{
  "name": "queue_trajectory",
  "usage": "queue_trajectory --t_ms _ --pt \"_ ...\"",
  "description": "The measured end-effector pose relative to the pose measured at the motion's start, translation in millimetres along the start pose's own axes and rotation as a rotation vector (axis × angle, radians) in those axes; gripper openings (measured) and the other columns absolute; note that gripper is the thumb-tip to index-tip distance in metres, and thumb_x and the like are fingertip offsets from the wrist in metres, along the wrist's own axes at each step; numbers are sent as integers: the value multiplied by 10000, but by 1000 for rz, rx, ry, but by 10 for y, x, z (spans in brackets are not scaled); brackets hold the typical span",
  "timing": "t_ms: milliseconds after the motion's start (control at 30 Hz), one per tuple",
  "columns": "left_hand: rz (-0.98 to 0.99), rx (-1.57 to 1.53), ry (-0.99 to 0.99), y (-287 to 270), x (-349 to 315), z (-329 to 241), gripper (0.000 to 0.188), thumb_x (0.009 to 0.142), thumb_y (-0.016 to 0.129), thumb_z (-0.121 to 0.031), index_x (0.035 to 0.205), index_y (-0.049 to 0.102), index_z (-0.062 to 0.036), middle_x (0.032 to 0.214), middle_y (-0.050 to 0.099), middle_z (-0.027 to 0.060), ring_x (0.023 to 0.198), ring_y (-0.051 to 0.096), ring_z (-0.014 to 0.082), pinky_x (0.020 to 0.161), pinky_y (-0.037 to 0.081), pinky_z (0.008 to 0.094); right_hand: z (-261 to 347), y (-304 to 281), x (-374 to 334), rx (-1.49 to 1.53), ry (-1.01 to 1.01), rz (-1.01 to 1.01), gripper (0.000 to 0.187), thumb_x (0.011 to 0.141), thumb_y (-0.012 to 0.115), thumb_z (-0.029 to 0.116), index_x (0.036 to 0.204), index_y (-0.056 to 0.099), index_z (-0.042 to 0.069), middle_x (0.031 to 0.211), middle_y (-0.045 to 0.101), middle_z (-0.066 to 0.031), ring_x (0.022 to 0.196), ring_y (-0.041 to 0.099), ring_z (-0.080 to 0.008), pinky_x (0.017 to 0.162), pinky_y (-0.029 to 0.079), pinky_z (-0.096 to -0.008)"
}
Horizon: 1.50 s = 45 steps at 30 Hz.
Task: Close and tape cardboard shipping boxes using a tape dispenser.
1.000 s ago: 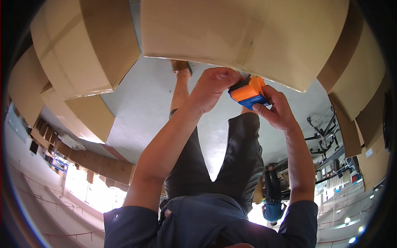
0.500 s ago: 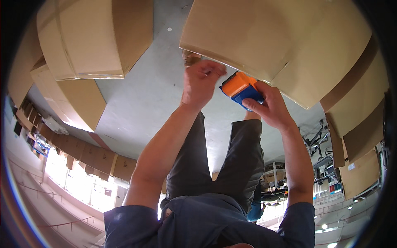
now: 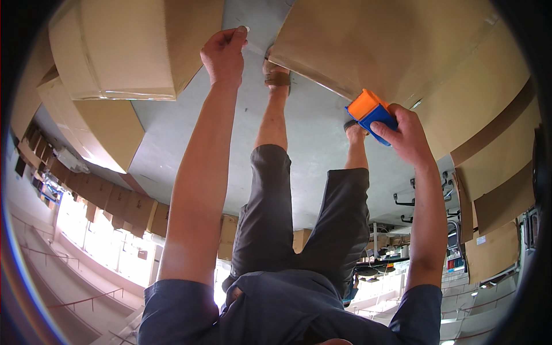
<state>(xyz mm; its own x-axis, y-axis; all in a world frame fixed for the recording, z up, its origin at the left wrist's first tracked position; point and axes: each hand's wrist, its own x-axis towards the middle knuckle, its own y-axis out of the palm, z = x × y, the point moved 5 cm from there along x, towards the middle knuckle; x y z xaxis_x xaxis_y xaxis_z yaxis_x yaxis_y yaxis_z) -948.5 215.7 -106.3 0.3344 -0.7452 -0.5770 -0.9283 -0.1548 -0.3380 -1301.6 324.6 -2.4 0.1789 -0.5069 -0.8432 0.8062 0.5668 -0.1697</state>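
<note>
In my right hand (image 3: 409,137) is an orange and blue tape dispenser (image 3: 375,117), gripped round its blue body with the thumb across it. It is in front of the lower edge of a large cardboard box (image 3: 391,52). My left hand (image 3: 223,57) is stretched forward beside another tall carton (image 3: 115,52), its fingers curled and thumb pressed to the forefinger. What the pinch holds, if anything, cannot be made out. A small white spot (image 3: 247,29) shows right at the fingertips; it looks like the mark on the grey floor.
A smaller carton (image 3: 109,126) is at the left, under the tall one. More cardboard (image 3: 500,195) stands at the right, near dark metal frames (image 3: 405,200). A row of boxes (image 3: 123,204) lines the far left. My sandalled foot (image 3: 276,75) is on the floor (image 3: 190,144) between the cartons.
My left hand has moved forward and left, away from the dispenser and the large box's edge. My right hand has shifted right with the tape dispenser, which is now tilted more.
</note>
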Motion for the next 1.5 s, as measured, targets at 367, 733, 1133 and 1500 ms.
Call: queue_trajectory --t_ms 367,733,1133,1500 --pt "165 113 -459 416 48 510 344 869 692 -225 1103 692 26 926 687 79 842 620 191 775 489 352 -172 56 82 0 -66 -27 380 818 732 330 877 623 -29 705 648 -152 654 657 -256 629 512 -350" --pt "-85 755 118 739 -263 -147 694 969 417 -586 1123 688 34 1104 689 235 1047 641 360 913 468 422 -423 -54 11 -55 -139 -20 430 786 723 378 810 620 -39 730 633 -186 702 638 -334 662 502 -426" --pt "-156 901 353 486 159 -115 770 949 342 -633 1112 683 37 1040 702 226 977 666 359 857 507 468 -3256 -1311 -1893 27 174 -136 339 743 735 284 833 595 -12 744 603 -171 669 574 -307 647 449 -406" --pt "-357 812 68 446 -34 -289 887 924 310 -686 1237 606 90 1284 594 251 1161 587 362 1003 443 457 -3939 -1275 -1957 -30 211 -290 302 765 736 222 806 560 -20 698 562 -126 624 531 -215 604 445 -364"
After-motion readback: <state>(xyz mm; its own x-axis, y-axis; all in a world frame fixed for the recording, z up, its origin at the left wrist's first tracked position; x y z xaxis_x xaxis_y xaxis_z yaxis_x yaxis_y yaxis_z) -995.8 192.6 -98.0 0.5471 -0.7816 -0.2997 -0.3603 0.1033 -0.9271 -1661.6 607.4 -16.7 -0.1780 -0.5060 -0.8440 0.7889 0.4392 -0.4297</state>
